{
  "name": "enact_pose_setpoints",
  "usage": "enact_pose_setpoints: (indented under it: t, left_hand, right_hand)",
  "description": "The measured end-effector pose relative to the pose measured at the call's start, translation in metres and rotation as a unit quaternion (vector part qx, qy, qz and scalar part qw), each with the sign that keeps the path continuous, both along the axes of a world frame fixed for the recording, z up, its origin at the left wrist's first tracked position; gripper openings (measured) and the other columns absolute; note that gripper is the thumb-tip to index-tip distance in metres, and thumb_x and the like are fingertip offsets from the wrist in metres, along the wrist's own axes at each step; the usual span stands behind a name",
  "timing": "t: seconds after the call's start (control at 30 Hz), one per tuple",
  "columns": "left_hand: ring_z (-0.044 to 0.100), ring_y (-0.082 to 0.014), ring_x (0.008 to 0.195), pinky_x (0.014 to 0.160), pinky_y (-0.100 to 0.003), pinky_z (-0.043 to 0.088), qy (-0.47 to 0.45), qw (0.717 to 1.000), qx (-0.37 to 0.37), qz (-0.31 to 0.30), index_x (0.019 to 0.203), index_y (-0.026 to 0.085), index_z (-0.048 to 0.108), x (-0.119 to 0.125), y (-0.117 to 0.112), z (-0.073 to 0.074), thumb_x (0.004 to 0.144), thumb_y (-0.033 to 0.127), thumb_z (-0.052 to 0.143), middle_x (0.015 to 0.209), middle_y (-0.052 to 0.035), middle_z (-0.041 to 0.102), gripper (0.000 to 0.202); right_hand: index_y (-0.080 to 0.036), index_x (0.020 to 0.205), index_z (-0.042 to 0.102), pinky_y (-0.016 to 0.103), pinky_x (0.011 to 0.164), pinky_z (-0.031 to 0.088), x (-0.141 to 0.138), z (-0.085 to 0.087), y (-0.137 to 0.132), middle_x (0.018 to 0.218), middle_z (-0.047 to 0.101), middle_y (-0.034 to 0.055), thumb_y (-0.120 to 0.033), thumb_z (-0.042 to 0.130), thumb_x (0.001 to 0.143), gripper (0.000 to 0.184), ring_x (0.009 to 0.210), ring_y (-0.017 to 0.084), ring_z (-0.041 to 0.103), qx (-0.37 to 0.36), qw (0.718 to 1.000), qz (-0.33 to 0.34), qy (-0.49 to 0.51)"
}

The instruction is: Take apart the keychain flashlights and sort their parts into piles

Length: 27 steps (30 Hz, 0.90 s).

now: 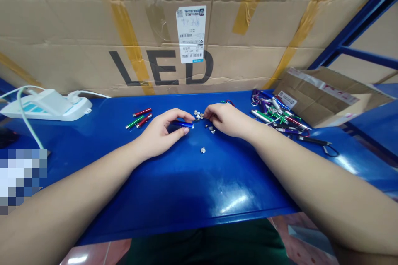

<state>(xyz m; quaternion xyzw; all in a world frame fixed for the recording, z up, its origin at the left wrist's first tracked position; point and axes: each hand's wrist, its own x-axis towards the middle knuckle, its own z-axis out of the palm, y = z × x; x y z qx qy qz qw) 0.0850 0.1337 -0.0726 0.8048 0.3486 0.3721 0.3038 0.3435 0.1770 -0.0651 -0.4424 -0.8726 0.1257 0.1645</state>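
My left hand (pixel 165 132) is closed around a slim blue metal tube (pixel 184 124), like a mini flashlight body, its end pointing right. Just past its fingertips lies a small cluster of silver button cells (pixel 198 113). My right hand (pixel 224 119) is beside that cluster, thumb and fingers pinched together with the tips low over the table; what is between them, if anything, is hidden. Small shiny metal pieces (pixel 212 130) lie under the right fingers. Closer to me a single round silver piece (pixel 203 150) rests on the blue table (pixel 186 186).
Left of my hands lie two red tubes (pixel 142 112) and a green tube (pixel 134 121). A white power strip (pixel 74 109) with cables stands at far left. On the right, several colourful mini flashlights (pixel 280 114) are heaped before an open cardboard box (pixel 323 95). A large carton (pixel 248 58) backs the table.
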Motion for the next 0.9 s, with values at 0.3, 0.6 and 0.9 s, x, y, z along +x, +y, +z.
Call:
enact_pose_setpoints:
  t: [0.3, 0.6, 0.9]
  left_hand:
    - [0.072, -0.021, 0.101, 0.089, -0.033, 0.058, -0.098, 0.988, -0.115, -0.026, 0.11, 0.021, 0.078, -0.001, 0.004, -0.003, 0.09, 0.039, 0.079, 0.114, -0.0096, 0.078, 0.027]
    - [0.069, -0.0204, 0.092, 0.082, -0.033, 0.058, -0.062, 0.987, -0.148, 0.016, 0.108, 0.02, 0.078, 0.001, 0.004, -0.003, 0.088, 0.038, 0.078, 0.108, -0.008, 0.076, 0.027]
    - [0.072, -0.0272, 0.102, 0.093, -0.046, 0.057, 0.031, 0.991, -0.108, 0.074, 0.113, 0.022, 0.076, -0.002, 0.009, -0.007, 0.089, 0.039, 0.073, 0.115, -0.0091, 0.077, 0.03]
  right_hand:
    - [-0.015, 0.103, 0.072, 0.032, 0.085, 0.052, -0.001, -0.005, -0.001, 0.103, 0.076, 0.011, 0.002, 0.057, 0.083, 0.03, 0.092, 0.023, 0.069, 0.017, 1.0, 0.016, -0.002]
    - [-0.015, 0.101, 0.07, 0.032, 0.081, 0.057, 0.003, -0.007, 0.0, 0.1, 0.075, 0.0095, -0.002, 0.064, 0.083, 0.023, 0.083, 0.019, 0.071, -0.032, 0.998, 0.007, 0.053]
    - [-0.018, 0.1, 0.067, 0.033, 0.085, 0.061, 0.015, -0.004, 0.001, 0.093, 0.076, 0.0048, 0.004, 0.052, 0.08, 0.033, 0.086, 0.017, 0.074, -0.112, 0.979, -0.009, 0.172]
